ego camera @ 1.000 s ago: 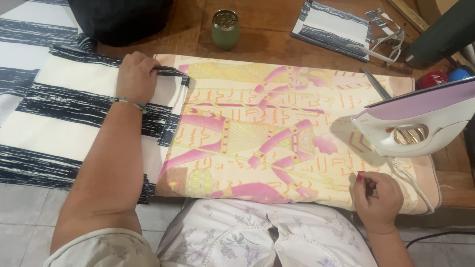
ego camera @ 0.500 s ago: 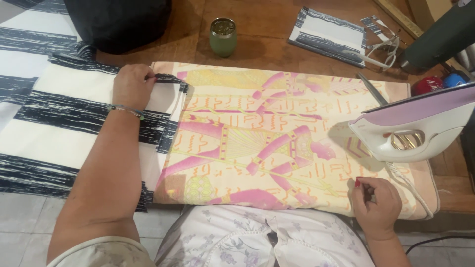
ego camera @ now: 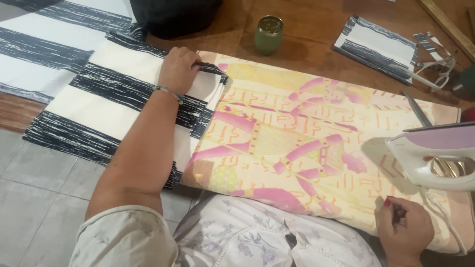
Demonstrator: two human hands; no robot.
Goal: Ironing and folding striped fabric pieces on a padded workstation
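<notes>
The left hand [ego camera: 178, 69] is closed on the edge of the black-and-white striped cloth [ego camera: 114, 106], which lies flat over the left end of the yellow and pink pad [ego camera: 297, 143]; the right hand [ego camera: 403, 230] pinches the pad's near edge with fingers together. By my judgement the pressing is barely begun: the iron [ego camera: 435, 155] rests at the right, away from the cloth. A green cup [ego camera: 269, 34] and a folded striped piece [ego camera: 378, 44] sit on the wooden table [ego camera: 316, 20] above a grey tiled floor [ego camera: 34, 198].
</notes>
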